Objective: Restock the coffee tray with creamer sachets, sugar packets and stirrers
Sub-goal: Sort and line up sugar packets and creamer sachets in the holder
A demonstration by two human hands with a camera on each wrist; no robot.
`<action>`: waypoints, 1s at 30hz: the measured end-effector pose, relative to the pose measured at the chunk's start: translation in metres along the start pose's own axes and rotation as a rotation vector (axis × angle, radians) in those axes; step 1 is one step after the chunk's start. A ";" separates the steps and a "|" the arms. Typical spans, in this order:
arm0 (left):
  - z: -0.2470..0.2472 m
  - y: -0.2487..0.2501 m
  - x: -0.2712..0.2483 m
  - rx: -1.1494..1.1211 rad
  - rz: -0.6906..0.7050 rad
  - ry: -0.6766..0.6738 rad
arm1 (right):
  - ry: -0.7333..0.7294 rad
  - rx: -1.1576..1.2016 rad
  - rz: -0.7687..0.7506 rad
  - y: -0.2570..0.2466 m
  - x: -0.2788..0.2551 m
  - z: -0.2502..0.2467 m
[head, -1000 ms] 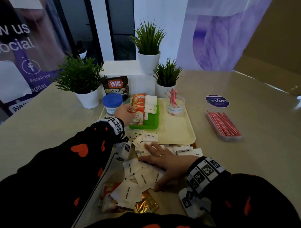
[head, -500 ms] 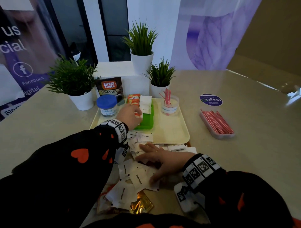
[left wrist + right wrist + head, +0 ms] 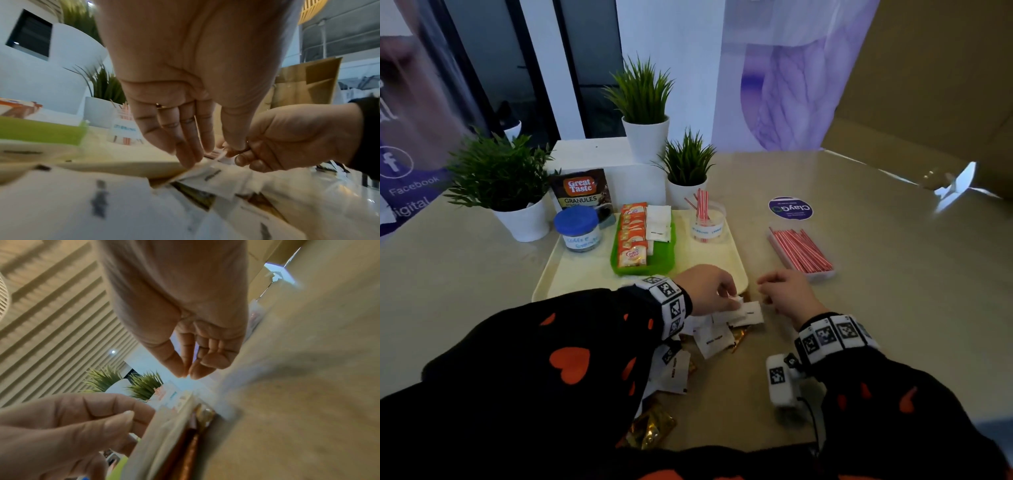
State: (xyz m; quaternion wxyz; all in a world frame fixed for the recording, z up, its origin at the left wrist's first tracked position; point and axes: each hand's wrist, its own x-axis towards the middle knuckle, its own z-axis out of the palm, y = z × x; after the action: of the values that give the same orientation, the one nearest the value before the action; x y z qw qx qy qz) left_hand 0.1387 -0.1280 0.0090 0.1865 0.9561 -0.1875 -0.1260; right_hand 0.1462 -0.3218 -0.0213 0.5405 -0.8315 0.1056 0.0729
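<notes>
- Left hand [image 3: 707, 289] back from green organiser [image 3: 667, 262] at frame centre, pinching a sugar packet [image 3: 734, 301].
- Right hand [image 3: 786, 293] lifted off the pile, fingers curled, empty.
- Sugar restocking under way.

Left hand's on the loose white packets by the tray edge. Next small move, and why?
Probably lift the sugar packet that the left hand pinches and carry it to the green holder, whose white row still has room at the front. The right hand holds nothing.

We see a smooth beige tabletop [image 3: 893, 308] backed by a white wall [image 3: 681, 51]. Dark glass panels [image 3: 482, 68] stand left, brown cardboard sheet [image 3: 945, 85] right.
</notes>
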 end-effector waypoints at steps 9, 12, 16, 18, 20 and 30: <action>0.032 0.019 -0.006 0.338 -0.042 0.067 | -0.125 -0.176 -0.041 0.021 -0.007 0.006; 0.032 0.020 -0.009 0.322 -0.045 0.081 | -0.142 -0.252 -0.057 0.022 -0.005 0.008; 0.028 0.016 -0.016 0.268 -0.038 0.086 | -0.162 -0.323 -0.044 0.020 -0.004 0.010; 0.028 0.016 -0.019 0.287 -0.022 0.093 | -0.171 -0.339 -0.040 0.021 -0.003 0.013; 0.028 0.018 -0.022 0.302 -0.015 0.099 | -0.171 -0.356 -0.023 0.021 -0.002 0.014; 0.021 0.013 -0.030 0.174 -0.111 0.014 | -0.111 0.217 0.108 0.011 -0.014 -0.010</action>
State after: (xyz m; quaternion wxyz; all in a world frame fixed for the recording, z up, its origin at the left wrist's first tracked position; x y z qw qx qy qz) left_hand 0.1015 -0.1333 0.0009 0.0969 0.9785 -0.1432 -0.1127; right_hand 0.1301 -0.3339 -0.0236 0.6277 -0.7558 0.1273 0.1362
